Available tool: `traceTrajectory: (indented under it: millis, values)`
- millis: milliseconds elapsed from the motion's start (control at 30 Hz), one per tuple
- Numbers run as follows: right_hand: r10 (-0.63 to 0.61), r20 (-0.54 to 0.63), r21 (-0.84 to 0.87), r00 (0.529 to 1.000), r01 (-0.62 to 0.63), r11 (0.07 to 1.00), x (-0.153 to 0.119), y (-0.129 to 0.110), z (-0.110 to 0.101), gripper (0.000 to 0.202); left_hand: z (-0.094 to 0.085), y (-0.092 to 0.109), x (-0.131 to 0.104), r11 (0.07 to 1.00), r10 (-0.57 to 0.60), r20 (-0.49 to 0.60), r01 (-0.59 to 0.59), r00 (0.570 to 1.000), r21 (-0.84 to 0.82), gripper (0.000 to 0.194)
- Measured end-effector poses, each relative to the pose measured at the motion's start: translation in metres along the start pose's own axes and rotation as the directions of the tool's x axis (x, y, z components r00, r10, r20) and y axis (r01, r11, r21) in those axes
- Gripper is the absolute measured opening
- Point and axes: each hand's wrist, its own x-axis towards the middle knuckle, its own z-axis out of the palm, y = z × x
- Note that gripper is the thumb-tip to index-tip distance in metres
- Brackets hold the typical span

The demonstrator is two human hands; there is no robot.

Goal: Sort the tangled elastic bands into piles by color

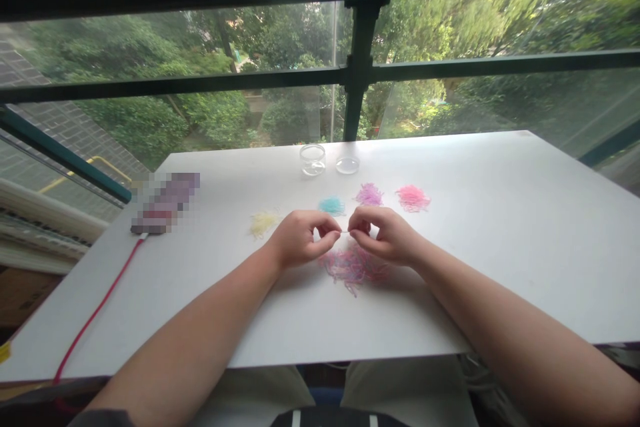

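My left hand [306, 237] and my right hand [383, 233] meet fingertip to fingertip above the white table [210, 320]. Both are pinched on a thin, short strand [345, 232] that spans the small gap between them. Under and in front of them lies a loose pile of mixed pink, purple and bluish strands [350, 268], partly hidden by my hands. Beyond the hands are small separate piles: yellow [263, 223] at the left, blue [331, 205], purple [369, 194] and pink [413, 197] at the right.
Near the table's far edge stand a clear round jar [313, 161] and a clear lid [347, 165]. A blurred-out device [167, 203] lies at the left, with a red cable [100, 307] running to the near edge. Green-framed windows rise behind the table.
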Motion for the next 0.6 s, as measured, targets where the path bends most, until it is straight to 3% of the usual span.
traceTrajectory:
  millis: [267,600]
  values:
    - [0.006,0.013,0.004,1.000,-0.006,1.000,0.0003,-0.0001,-0.0007,0.008,-0.0006,0.0010,0.0001,1.000,-0.015,-0.051,0.016,0.999,0.027,0.009]
    - [0.008,0.023,-0.018,1.000,-0.007,1.000,0.0011,-0.0003,-0.0012,0.008,-0.0029,0.0020,0.0012,0.998,0.011,-0.011,-0.010,1.000,0.069,0.010]
